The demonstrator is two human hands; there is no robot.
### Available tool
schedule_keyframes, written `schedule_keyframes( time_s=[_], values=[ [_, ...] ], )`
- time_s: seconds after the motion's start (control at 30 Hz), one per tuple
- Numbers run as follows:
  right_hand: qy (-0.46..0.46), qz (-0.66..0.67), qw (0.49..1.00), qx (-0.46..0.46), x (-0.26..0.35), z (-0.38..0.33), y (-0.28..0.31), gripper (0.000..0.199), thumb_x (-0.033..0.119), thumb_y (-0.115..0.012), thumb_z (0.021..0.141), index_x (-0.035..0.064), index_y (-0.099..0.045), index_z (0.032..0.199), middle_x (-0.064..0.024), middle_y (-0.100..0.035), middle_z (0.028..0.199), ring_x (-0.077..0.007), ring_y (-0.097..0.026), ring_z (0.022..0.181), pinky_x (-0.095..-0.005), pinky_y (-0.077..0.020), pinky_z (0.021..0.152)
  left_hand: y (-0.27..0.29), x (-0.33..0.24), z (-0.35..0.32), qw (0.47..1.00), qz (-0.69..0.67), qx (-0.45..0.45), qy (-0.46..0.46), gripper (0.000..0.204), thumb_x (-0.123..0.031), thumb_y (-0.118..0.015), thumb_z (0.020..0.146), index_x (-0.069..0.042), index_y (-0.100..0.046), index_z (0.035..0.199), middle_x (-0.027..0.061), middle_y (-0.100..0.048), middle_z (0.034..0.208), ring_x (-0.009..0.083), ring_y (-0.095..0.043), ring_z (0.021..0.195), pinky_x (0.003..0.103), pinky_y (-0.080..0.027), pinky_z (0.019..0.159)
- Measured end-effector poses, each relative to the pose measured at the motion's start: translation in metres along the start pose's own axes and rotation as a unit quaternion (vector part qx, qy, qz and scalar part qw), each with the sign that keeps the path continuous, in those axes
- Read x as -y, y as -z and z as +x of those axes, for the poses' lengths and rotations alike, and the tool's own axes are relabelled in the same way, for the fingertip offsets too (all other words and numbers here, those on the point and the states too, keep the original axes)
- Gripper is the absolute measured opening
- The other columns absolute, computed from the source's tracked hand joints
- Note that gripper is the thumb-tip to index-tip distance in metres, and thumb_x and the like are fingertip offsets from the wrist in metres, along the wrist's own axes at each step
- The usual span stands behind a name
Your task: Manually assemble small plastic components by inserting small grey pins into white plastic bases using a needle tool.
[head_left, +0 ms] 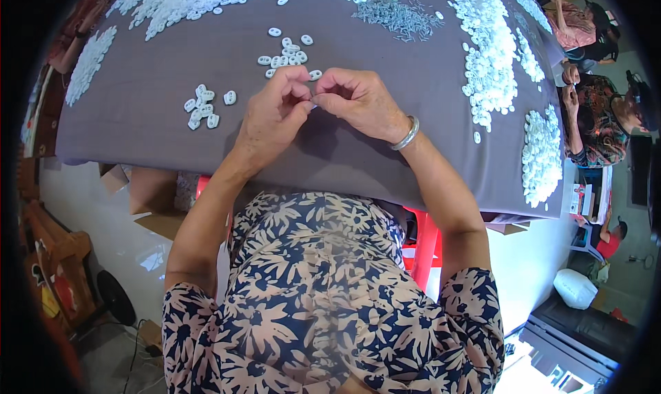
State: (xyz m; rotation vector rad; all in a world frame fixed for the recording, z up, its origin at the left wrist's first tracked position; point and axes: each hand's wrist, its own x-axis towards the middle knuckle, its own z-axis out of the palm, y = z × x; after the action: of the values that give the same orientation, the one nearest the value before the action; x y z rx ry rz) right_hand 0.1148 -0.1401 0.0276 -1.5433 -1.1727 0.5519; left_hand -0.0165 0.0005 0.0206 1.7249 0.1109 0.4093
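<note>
My left hand (275, 112) and my right hand (363, 105) meet fingertip to fingertip over the near middle of the table, both closed in a pinch. Between them shows a sliver of a small white piece (314, 106); my fingers hide most of it, so its kind is unclear. Just beyond my hands lies a loose cluster of white oval pieces with two dark holes (286, 53). To the left sits a small group of thicker white pieces (201, 108), also with dark openings, and a single similar piece (230, 97) beside it.
A grey cloth (158, 139) covers the table. Heaps of white pieces lie at the far left (186, 5) and right (489, 70), with a pile of small grey pins (399, 19) between. Other people sit along the right side. Cardboard boxes (155, 191) stand below the left edge.
</note>
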Motion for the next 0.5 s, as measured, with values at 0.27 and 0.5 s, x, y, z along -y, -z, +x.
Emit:
schedule_keyframes(
  time_s=[0.27, 0.5],
  values=[
    [-0.089, 0.122, 0.988, -0.041, 0.005, -0.002, -0.002, 0.007, 0.011, -0.061, 0.088, 0.0059, -0.065, 0.089, 0.0045, -0.06, 0.074, -0.0007, -0.049, 0.056, -0.0159, -0.0381, 0.048, 0.0, 0.01, -0.001, 0.994, -0.113, 0.008, -0.003, 0.037, 0.004, -0.058, 0.087, -0.003, -0.049, 0.122, 0.0018, -0.055, 0.093, 0.0077, -0.052, 0.083, 0.022, -0.046, 0.074],
    [-0.095, 0.153, 0.982, -0.056, 0.003, 0.002, -0.005, 0.006, 0.008, -0.062, 0.087, 0.0032, -0.065, 0.088, 0.0015, -0.061, 0.072, -0.0008, -0.046, 0.054, -0.0159, -0.0359, 0.047, -0.007, 0.012, 0.003, 0.99, -0.131, -0.056, -0.016, 0.028, 0.002, -0.06, 0.085, -0.002, -0.055, 0.112, 0.0, -0.058, 0.087, 0.0035, -0.053, 0.074, 0.018, -0.045, 0.064]
  ],
)
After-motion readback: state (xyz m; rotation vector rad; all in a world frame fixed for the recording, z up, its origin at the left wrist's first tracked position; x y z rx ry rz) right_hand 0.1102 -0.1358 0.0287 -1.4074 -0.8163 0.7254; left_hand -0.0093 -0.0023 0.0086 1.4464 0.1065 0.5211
